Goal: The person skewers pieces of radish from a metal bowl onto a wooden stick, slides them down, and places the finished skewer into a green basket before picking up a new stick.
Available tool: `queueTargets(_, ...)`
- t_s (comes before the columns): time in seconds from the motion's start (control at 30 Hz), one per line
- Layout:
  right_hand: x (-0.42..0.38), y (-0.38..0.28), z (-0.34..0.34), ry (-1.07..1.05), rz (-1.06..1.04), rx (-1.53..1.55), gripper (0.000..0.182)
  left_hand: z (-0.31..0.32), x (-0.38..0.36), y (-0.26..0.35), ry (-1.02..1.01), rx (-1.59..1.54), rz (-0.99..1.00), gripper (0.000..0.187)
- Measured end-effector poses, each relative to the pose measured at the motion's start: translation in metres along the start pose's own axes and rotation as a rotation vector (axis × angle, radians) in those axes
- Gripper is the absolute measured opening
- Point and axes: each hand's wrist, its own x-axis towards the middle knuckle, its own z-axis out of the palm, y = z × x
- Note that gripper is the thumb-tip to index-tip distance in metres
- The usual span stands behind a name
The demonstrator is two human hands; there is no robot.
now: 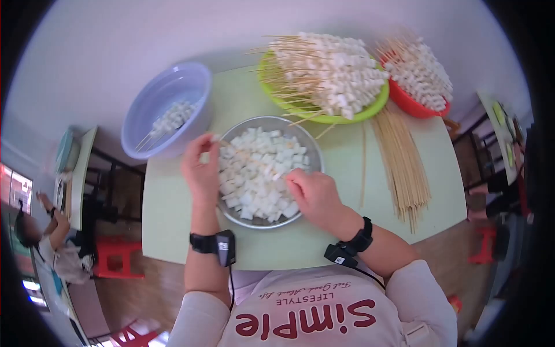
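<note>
A round metal bowl [319,151] holds many small white cubes [260,191]. My left hand [202,168] is over the bowl's left rim, with its thumb and index finger pinched round a small white cube [215,138]. Over the right part of the cubes is my right hand [315,194], its fingers closed together. Whatever those fingers hold is too small and blurred to make out. A faint thin line runs above the cubes between the hands. To the right lies a pile of bare bamboo skewers [402,168], with one single skewer [363,168] beside it.
A blue-purple basin [136,127] holds a few filled skewers. Heaped skewers of white pieces fill a green basin [378,104] and a red basin [413,106] at the back. Another person [58,248] and red stools [115,257] are at the far left.
</note>
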Motion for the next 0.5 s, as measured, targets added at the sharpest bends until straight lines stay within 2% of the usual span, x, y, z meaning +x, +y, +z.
queueTargets(0.07,-0.007,0.010,-0.019,0.024,0.023,-0.013,0.006,0.030,-0.023,0.030,-0.098,0.000,0.033,0.018)
queueTargets(0.1,0.019,-0.019,0.027,0.109,-0.016,0.070,0.006,-0.015,0.013,0.030,-0.173,0.098,0.170,0.018)
queueTargets(0.3,0.008,-0.010,0.011,0.166,-0.051,-0.030,0.004,0.001,-0.011,0.046,-0.275,0.028,0.077,0.018)
queueTargets(0.4,0.009,-0.009,0.011,0.161,-0.010,0.004,0.003,0.010,-0.016,0.052,-0.288,-0.078,0.097,0.018)
queueTargets(0.5,0.007,-0.008,0.011,0.141,0.062,0.079,0.004,0.012,-0.018,0.051,-0.317,-0.029,0.146,0.017)
